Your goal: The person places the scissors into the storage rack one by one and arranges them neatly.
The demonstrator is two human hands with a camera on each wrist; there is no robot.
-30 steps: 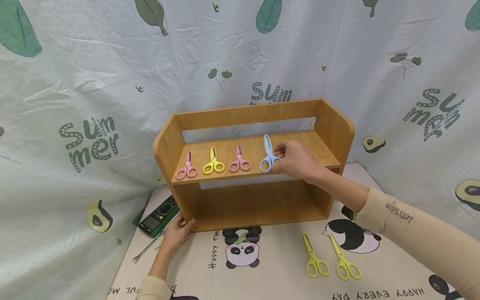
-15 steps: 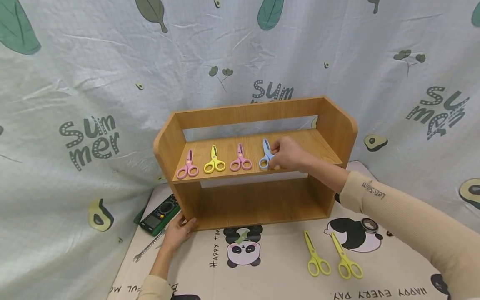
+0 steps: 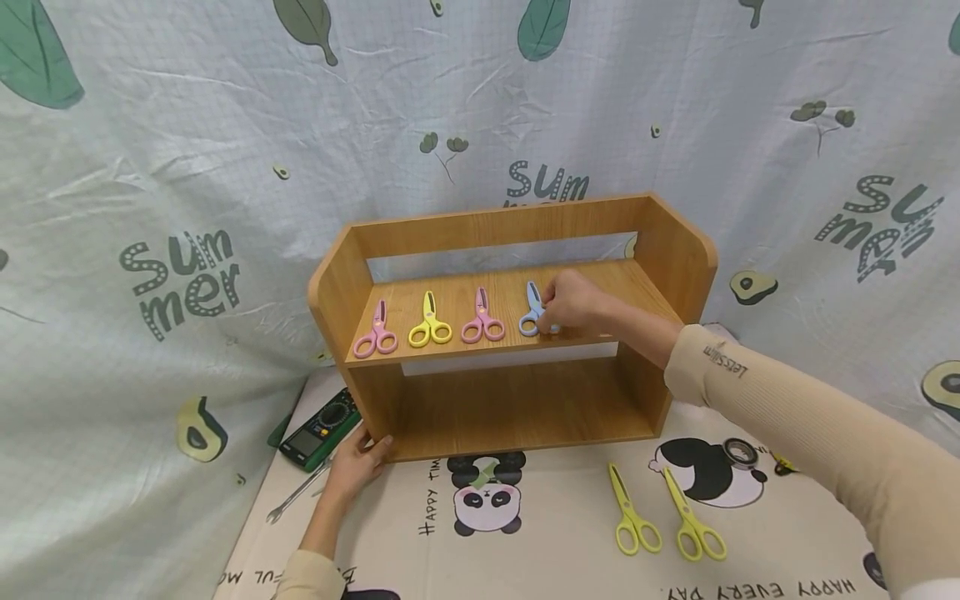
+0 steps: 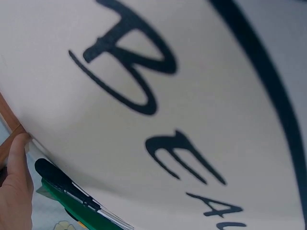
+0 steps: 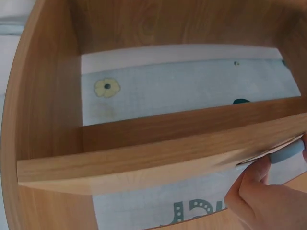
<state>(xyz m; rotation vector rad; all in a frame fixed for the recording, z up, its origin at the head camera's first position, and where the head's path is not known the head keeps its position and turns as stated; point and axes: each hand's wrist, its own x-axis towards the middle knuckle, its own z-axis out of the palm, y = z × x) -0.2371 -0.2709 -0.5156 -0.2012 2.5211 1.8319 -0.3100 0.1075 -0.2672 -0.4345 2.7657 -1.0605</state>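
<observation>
My right hand pinches the right-hand loop of the blue scissors, which lie on the shelf's upper board with their blades pointing to the back. In the right wrist view, the fingers hold the blue handle at the board's front edge. To their left, in a row, are pink scissors, yellow scissors and another pair of pink scissors. My left hand holds the lower left corner of the wooden shelf, thumb at the front; its fingers are partly hidden.
Two yellow-green scissors lie on the patterned tablecloth in front of the shelf. At the left are a green multimeter and a wrench. A round black ring-shaped thing sits near my right sleeve. A curtain hangs behind.
The blue scissors have come down flat onto the upper board, in line with the others. My right hand has shifted slightly left with them; the left hand has stayed put.
</observation>
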